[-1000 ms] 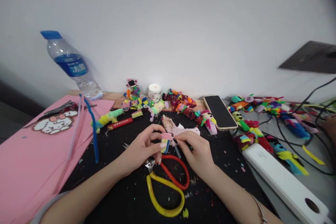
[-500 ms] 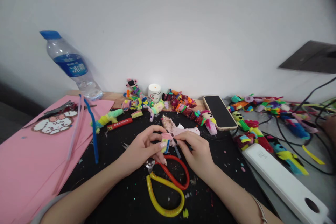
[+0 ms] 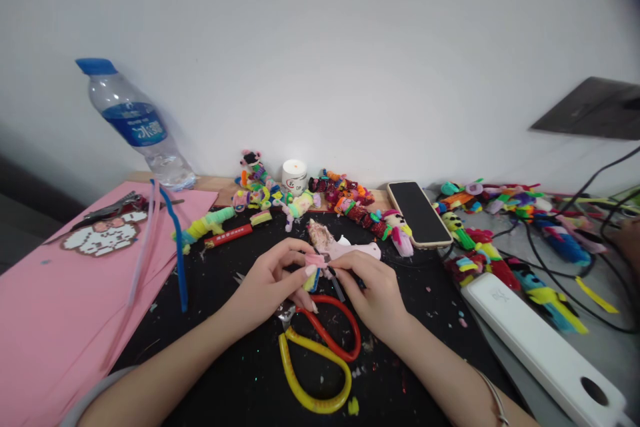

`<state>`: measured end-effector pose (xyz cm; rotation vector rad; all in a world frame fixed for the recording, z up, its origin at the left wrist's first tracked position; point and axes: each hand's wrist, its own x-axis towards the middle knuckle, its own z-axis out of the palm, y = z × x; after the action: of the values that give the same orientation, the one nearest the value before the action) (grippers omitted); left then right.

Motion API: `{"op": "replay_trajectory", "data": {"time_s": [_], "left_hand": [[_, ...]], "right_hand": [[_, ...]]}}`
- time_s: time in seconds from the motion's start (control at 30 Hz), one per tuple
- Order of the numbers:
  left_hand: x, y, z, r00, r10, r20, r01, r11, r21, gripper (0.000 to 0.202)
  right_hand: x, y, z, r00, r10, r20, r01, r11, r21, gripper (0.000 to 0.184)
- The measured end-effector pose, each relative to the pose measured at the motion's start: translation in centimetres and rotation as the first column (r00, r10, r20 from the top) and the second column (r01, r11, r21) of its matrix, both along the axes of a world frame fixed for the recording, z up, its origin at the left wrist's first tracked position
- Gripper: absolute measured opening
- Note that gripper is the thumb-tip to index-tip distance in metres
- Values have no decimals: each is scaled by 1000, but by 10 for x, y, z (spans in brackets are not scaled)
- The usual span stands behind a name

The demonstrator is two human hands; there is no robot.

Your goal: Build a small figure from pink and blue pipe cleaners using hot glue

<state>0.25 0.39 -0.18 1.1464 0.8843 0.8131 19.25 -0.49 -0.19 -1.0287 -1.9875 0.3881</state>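
Note:
Between the fingers of my left hand (image 3: 280,280) is a small fuzzy pipe-cleaner figure (image 3: 311,278), pink at the top and yellow and blue below. My right hand (image 3: 373,287) is closed at the figure's right side, thumb and forefinger pinched by its pink part; what exactly they pinch is too small to make out. Under the hands lie scissors (image 3: 320,407) with one red and one yellow handle, their blades partly covered by my left hand. Just behind my fingers rests a pale pink glue gun (image 3: 367,250) with a stained tip.
Several pipe-cleaner dolls (image 3: 360,213) line the wall beside a white jar (image 3: 295,177) and a phone (image 3: 419,213). Pink sheets (image 3: 45,307) and a leaning water bottle (image 3: 137,123) are left. At right are a white power strip (image 3: 545,347), cables and another person's hand (image 3: 627,243).
The small figure has tilted and its pink top now reaches further toward my right fingers. Both hands stay in nearly the same place.

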Motion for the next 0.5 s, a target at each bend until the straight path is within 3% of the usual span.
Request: {"op": "replay_trajectory", "data": {"time_s": [0.33,0.5], "left_hand": [[-2,-1,-1,998,46,-51,-42,996,84,22],[-2,-1,-2,983,113,-142,-89,982,165,21]], "right_hand": [[0,-1,-1,1000,-22,20,24,993,-111,9],[0,-4,-1,1000,0,15,2,995,-104,9]]}}
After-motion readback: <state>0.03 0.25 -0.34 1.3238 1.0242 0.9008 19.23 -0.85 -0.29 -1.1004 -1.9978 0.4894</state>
